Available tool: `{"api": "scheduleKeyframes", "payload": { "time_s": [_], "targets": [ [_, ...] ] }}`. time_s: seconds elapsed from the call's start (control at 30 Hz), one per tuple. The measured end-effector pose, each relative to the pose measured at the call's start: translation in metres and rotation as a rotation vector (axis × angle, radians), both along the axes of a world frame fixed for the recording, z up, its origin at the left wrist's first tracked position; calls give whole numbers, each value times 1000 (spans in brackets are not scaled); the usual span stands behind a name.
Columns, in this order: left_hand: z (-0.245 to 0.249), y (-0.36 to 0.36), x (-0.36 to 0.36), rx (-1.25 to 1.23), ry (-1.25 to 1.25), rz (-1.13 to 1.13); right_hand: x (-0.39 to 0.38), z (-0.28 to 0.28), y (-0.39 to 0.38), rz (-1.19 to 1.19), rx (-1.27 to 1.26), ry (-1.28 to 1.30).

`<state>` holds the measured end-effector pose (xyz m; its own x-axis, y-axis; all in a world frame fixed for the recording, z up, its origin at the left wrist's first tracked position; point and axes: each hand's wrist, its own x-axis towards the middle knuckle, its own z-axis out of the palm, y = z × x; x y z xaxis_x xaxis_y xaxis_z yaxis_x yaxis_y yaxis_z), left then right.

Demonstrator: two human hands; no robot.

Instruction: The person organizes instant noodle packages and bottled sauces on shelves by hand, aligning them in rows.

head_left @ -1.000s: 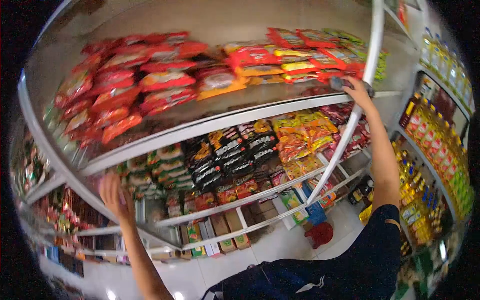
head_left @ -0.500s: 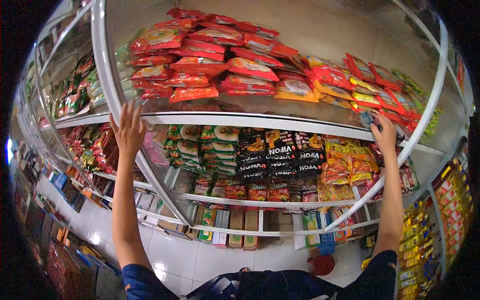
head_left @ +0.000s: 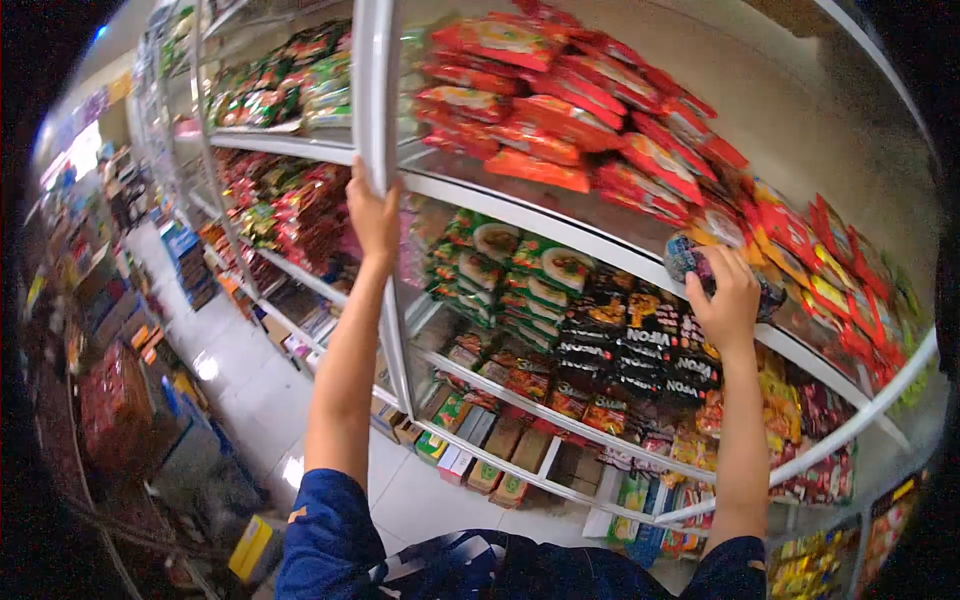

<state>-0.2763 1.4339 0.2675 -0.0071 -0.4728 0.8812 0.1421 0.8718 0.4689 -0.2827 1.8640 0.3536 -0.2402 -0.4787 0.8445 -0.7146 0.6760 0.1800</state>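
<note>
My left hand (head_left: 375, 215) is wrapped round the white upright post (head_left: 376, 90) of the shelf unit. With my right hand (head_left: 728, 300) I hold a dark patterned cloth (head_left: 688, 257) against the front edge of the upper shelf (head_left: 560, 228). Behind that edge lie stacked red noodle packets (head_left: 570, 120), close to the cloth. Below the shelf edge, green packets (head_left: 545, 265) and black packets (head_left: 640, 345) stand between my two forearms.
Lower shelves hold more packets and boxes (head_left: 495, 465). At the left, a tiled aisle (head_left: 240, 390) runs past stacked goods, with a yellow box (head_left: 250, 550) near the bottom. A curved white rail (head_left: 850, 440) crosses at the right.
The view has turned left. My right hand has moved left along the shelf edge with the cloth. My left hand, spread against the post before, has closed round it.
</note>
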Motion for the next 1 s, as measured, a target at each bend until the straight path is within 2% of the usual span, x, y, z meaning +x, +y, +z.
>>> {"api": "scheduleKeyframes", "payload": {
  "time_s": [0.07,0.2,0.33,0.4,0.57,0.8,0.9,1.0],
  "targets": [
    [0,1,2,17,-8,-28,-1,1,-32,72,15,-49],
    [-1,3,0,24,-2,27,-5,-1,-97,171,50,23],
    [-7,-3,-6,-61,28,51,-11,-1,-155,179,124,43],
    [-8,-6,-9,-67,31,58,-17,-4,-185,220,100,121],
    [-9,-7,-13,-55,55,59,-22,-4,-250,213,131,129],
    [-8,-6,-12,-70,65,70,-29,1,-319,251,147,132],
    [-10,-7,-13,-71,72,80,-31,7,-335,292,188,-34],
    [-9,-8,-12,-40,83,27,-36,6,-335,342,139,52]
  ]
}}
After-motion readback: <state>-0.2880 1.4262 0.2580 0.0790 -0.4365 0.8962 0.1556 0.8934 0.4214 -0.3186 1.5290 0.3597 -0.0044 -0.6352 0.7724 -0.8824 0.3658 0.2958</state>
